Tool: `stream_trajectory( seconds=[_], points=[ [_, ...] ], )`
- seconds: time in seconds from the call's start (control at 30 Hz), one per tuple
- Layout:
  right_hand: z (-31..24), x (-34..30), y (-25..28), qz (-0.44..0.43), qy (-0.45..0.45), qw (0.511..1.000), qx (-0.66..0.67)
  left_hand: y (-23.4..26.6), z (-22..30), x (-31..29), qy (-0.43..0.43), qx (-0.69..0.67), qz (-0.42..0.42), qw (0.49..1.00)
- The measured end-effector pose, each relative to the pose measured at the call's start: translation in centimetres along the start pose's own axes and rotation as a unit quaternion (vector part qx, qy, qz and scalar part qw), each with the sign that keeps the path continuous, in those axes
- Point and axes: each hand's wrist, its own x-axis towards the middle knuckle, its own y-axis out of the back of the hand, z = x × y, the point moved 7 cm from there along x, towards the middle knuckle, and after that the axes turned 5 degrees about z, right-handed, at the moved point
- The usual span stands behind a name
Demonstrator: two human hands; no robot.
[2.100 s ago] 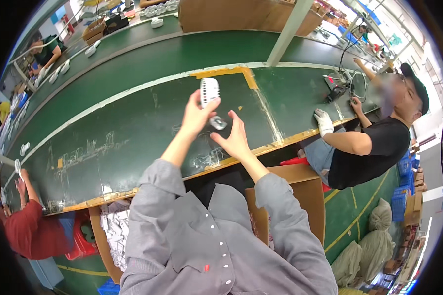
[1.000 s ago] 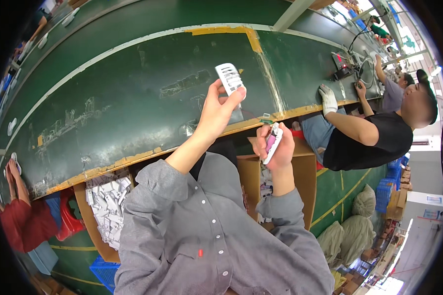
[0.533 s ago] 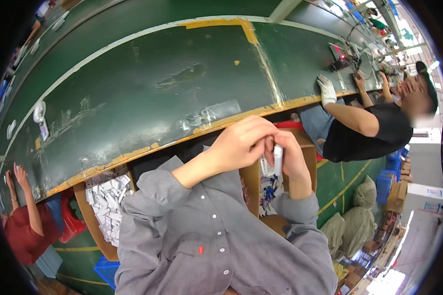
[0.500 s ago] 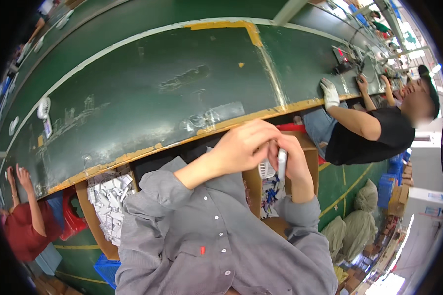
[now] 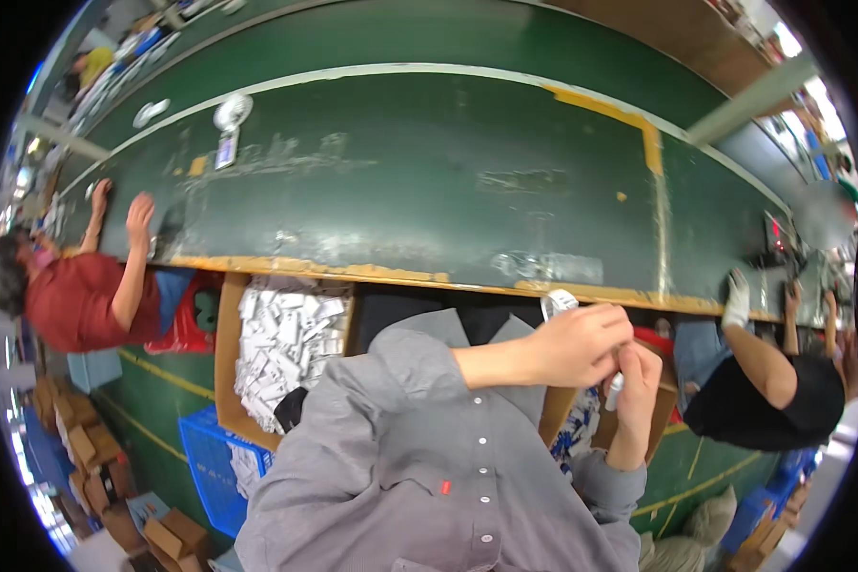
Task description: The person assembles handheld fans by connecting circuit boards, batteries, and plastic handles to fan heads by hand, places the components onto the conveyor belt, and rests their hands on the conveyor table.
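Just past the near edge of the bench, in front of my chest, my hands hold a white handheld fan. Its round head (image 5: 560, 303) shows beyond my left hand (image 5: 582, 345), and the white handle end (image 5: 615, 389) sticks out at my right hand (image 5: 639, 381). My right fingers are curled round the handle. With bent fingers, my left hand lies over the middle of the fan and hides most of it. The fingertips of both hands meet, so their exact grip is partly covered.
Another white fan (image 5: 229, 129) lies on the green bench (image 5: 419, 181). A carton of white parts (image 5: 286, 343) stands left, above a blue crate (image 5: 210, 467); blue-and-white parts (image 5: 572, 429) sit under my right arm. Co-workers flank me, in a red top (image 5: 76, 305) and black shirt (image 5: 763, 405).
My view has swung left and levelled, so the bench and left carton show more. Both hands still hold the fan together; its round head now shows past my left hand.
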Motion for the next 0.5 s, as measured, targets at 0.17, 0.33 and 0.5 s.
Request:
stream_trajectory(
  seconds=[0.17, 0.33, 0.5],
  points=[
    [1.4, 0.2, -0.4, -0.044, 0.011, 0.993, 0.109, 0.4, 0.1, -1.2, -0.035, 0.002, 0.020, 0.999],
    [1.6, 0.3, -2.2, -0.072, -0.020, 0.986, 0.150, 1.4, -0.4, -2.1, -0.029, 0.017, 0.022, 0.999],
    [1.5, -0.1, -2.4, -0.060, -0.038, 0.993, 0.097, 2.2, -0.3, -2.4, -0.001, 0.033, 0.027, 0.999]
  ],
)
